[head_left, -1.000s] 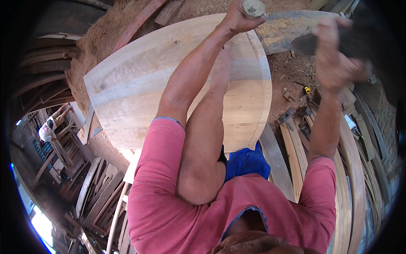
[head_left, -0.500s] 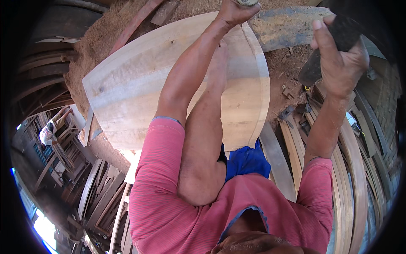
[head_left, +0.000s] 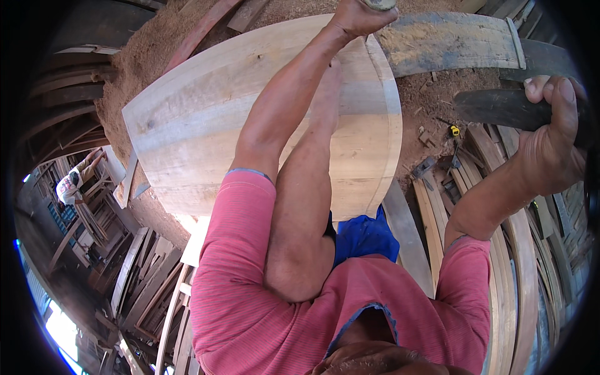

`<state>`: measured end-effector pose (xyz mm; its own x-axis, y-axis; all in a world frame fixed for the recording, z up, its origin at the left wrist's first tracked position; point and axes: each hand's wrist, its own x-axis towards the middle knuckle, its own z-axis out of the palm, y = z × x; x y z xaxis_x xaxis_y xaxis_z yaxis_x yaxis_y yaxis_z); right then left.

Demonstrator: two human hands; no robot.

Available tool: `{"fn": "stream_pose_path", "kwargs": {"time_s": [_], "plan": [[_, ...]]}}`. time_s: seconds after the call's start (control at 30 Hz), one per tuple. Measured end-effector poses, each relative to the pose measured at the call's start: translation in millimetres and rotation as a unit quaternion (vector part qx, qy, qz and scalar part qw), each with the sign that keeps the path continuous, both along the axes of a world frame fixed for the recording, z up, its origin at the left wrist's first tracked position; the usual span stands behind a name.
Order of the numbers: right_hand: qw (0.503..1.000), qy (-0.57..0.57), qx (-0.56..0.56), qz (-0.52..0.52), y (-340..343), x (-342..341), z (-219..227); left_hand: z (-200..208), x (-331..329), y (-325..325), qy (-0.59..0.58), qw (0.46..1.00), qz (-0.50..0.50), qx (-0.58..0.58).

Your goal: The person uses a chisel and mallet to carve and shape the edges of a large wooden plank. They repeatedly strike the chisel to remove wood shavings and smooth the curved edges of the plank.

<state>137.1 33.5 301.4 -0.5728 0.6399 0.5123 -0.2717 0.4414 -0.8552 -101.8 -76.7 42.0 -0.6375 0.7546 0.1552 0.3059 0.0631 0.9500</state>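
My left hand (head_left: 361, 20) is closed around a round-ended handle (head_left: 379, 4) at the top edge, above the far right part of a large pale wooden panel (head_left: 206, 112). The tool's lower part cannot be seen. Out at the right, my right hand (head_left: 553, 134) grips a dark wooden club (head_left: 500, 107), raised and lying almost level, its free end pointing left. The club is apart from the handle. My bare leg (head_left: 306, 187) stretches over the panel, which is built of joined planks with a curved right edge.
A weathered plank (head_left: 450, 40) lies beyond the panel. Right of it are a yellow tape measure (head_left: 454, 131), a hand plane (head_left: 423, 167) and long boards (head_left: 522, 262). Sawdust (head_left: 134, 81) covers the ground at the left. Far left, another person (head_left: 72, 184) stands among timber.
My right hand has swung outward to the right and a little down, and the club has turned from steep to nearly level. My left hand has barely shifted.
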Motion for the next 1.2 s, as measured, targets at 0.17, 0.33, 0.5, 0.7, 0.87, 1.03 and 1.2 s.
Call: {"fn": "stream_pose_path", "kwargs": {"time_s": [0.17,0.33,0.5,0.7,0.87,1.03,1.2], "plan": [[0.999,0.035,-0.003,0.030,-5,-6,6,-4,-2,-6,-0.006,0.999,-0.022,0.034],[0.991,0.114,-0.012,0.075,-5,-27,7,-18,-1,-15,-0.016,0.993,-0.092,0.067],[0.945,-0.048,0.316,-0.075,30,-7,-51,-40,10,-7,-0.266,0.954,-0.111,0.084],[0.830,-0.470,0.300,0.011,-6,-53,-91,-14,14,-9,-0.324,0.919,-0.151,0.169],[0.964,-0.179,0.178,-0.080,-37,-58,-21,-45,17,-37,-0.276,0.959,-0.038,0.045],[0.976,-0.056,0.205,-0.045,-31,-60,-41,-9,16,-48,-0.008,0.998,-0.051,0.022],[0.818,-0.506,0.271,0.039,-12,-66,-87,32,32,-38,-0.034,0.989,-0.037,0.140]]}}
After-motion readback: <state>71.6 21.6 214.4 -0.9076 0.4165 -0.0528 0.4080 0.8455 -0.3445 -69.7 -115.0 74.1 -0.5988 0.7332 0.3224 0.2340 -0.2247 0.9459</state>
